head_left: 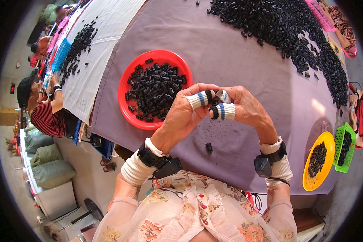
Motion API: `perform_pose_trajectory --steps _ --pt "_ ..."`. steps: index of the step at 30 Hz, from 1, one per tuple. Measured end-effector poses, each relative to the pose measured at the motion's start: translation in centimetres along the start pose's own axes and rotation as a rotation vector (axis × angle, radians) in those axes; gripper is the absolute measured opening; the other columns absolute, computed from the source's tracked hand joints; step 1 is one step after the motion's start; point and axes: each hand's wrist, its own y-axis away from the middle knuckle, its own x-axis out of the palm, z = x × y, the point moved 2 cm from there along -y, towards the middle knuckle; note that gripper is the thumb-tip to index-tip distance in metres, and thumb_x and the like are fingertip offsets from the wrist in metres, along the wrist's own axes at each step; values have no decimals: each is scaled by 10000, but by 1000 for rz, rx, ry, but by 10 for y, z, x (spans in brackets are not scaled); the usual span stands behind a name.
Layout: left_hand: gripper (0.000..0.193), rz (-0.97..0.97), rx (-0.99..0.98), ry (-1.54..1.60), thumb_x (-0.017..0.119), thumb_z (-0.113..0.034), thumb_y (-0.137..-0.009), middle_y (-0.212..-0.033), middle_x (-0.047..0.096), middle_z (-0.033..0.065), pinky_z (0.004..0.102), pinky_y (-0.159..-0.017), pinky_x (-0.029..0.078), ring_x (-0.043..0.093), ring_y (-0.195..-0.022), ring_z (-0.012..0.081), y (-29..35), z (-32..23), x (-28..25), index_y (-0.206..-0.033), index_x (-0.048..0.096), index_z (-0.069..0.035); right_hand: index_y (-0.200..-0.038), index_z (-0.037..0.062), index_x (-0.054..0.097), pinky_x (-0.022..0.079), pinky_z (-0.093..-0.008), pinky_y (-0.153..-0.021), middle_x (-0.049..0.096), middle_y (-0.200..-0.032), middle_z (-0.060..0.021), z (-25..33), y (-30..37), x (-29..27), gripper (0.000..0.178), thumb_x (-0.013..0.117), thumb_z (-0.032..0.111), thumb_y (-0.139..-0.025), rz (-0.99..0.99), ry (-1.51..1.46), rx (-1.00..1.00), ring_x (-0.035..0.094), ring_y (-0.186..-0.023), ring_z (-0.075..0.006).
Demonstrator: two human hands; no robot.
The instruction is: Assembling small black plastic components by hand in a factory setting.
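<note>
In front of me both hands meet above the table, each with a white, blue-striped finger sleeve on the thumb. My left hand [180, 111] is closed in a pinch; what sits between its fingertips is mostly hidden. A small metal blade-like piece with a whitish wrapping [222, 96] is gripped by my right hand [246, 105], its tip against the left fingertips. Just left of my hands stands a round red tray [123, 93] holding a heap of small black plastic parts [155, 86]. One loose black part [208, 147] lies below my hands among dark crumbs.
A large heap of black parts [270, 24] covers the far right of the mauve tablecloth [149, 28]. At right are a yellow plate [307, 177] and a green basket [348, 161] with black bits. A co-worker in a striped shirt [48, 119] works at left; other people's hands show at right.
</note>
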Motion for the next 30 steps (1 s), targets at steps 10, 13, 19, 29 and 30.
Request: perform_pose_trajectory --steps 10,13,19,29,30 --pt "206 -35 -1 -32 513 -87 -887 -945 609 81 256 -770 496 590 -848 130 4 2 -1 -1049 558 32 -760 -7 597 372 -294 -485 478 -531 -50 -1 3 1 370 729 331 -684 -20 222 -45 435 -517 -104" --pt "218 -39 -21 6 515 -94 -887 -945 607 80 258 -756 503 591 -835 129 5 2 0 -1063 548 30 -748 -4 583 375 -296 -484 477 -534 -55 3 6 3 361 730 317 -674 -25 240 -89 444 -520 -108" --pt "238 17 -54 142 511 -110 -891 -944 606 86 264 -694 521 595 -820 137 5 3 -1 -1086 526 27 -722 24 576 364 -278 -484 478 -550 -32 3 1 -4 346 733 326 -660 -122 112 -100 437 -529 -107" --pt "218 -56 -57 93 511 -104 -891 -974 597 90 243 -643 508 585 -829 137 3 5 2 -1068 534 22 -767 -4 596 375 -291 -501 488 -569 -32 -2 -1 -2 405 738 357 -650 -56 102 -32 438 -554 -108" --pt "216 -62 -48 89 512 -103 -890 -970 597 87 238 -635 504 583 -827 132 3 6 1 -1068 535 19 -777 -9 599 377 -295 -501 489 -567 -36 -2 -1 -1 412 736 359 -653 -41 69 -27 440 -553 -110"
